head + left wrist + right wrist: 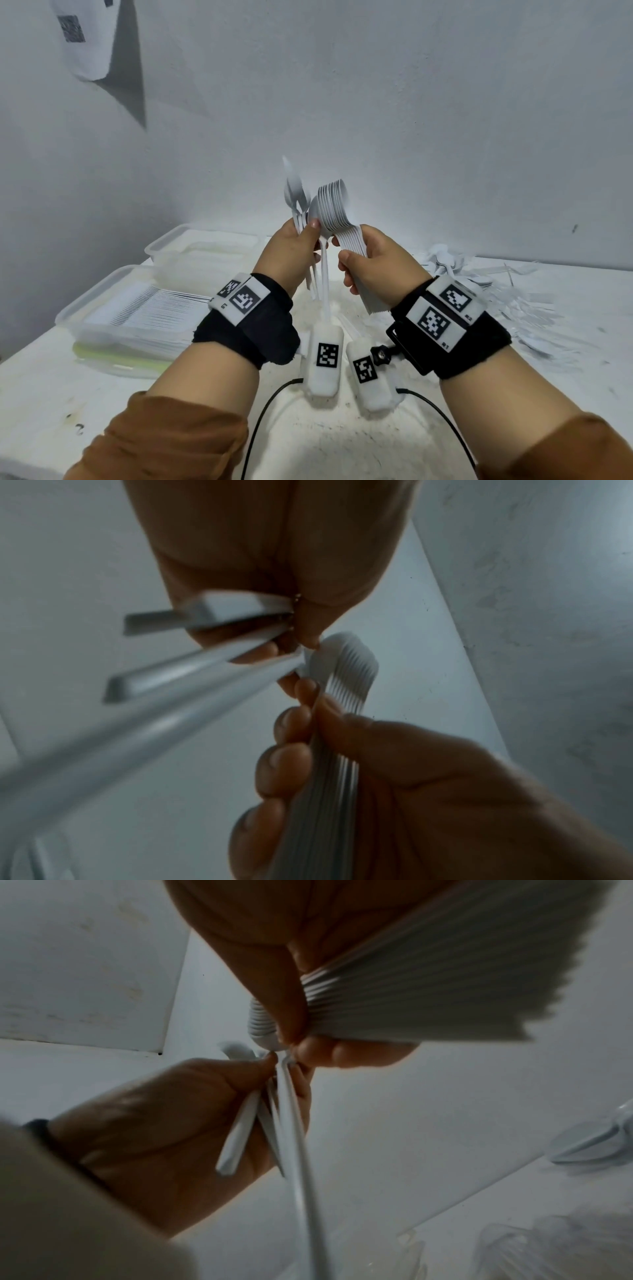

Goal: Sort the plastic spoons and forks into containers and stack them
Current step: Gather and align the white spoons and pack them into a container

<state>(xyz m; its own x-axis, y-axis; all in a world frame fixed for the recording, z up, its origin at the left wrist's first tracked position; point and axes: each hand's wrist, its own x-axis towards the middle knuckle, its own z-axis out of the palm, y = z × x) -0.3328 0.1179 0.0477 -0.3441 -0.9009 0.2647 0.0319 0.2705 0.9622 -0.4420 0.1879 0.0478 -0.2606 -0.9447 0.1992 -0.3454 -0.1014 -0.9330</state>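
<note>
I can read little here; the right wristband's marker tag (436, 326) shows "R1" in small print at its corner; other tags carry only square codes.

A bare workroom: plain white wall (411, 102), scuffed white table (51, 394) holding plastic containers (113, 329).

Containers (113, 308) left — loose cutlery (513, 291) right

— Beyond the job itself, what's on your feed?

— I see a scuffed white counter (44, 394), a bare white wall (411, 102), a white paper sheet with a black square code (84, 37) hanging there, casting a dark shadow.
</note>
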